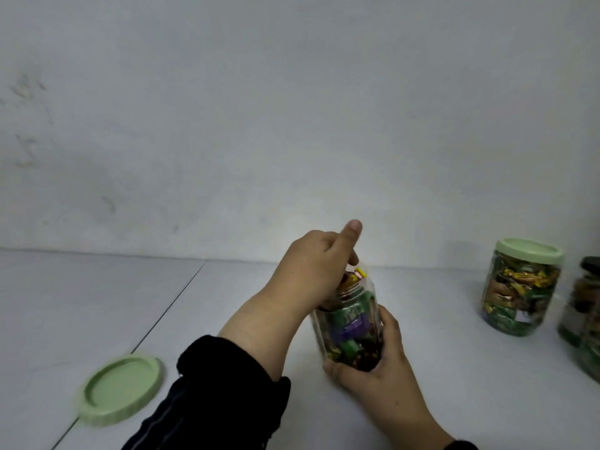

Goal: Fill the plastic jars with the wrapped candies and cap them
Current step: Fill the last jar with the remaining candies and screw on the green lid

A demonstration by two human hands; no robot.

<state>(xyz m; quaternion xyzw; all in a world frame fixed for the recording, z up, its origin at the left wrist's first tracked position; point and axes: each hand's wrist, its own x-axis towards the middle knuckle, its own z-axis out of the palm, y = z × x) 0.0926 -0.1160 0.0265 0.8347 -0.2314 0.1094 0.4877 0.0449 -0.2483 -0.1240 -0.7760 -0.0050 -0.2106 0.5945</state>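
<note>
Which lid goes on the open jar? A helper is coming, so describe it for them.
On the white table, look left of the clear plastic jar of wrapped candies that both hands hold. There, near the front edge, lies a loose pale green round plastic lid, flat on the table. The other green lid already caps a jar.

1. We see a white table (pixel 227 319) meeting a pale wall, with a thin dark seam running diagonally across its left part.
2. A light green lid (pixel 120 390) lies upturned near the left front, beside the seam.
3. A green-lidded candy jar (pixel 522 287) stands upright at right.
4. A dark-lidded jar (pixel 584 319) stands just beside it, cut by the frame edge.
</note>
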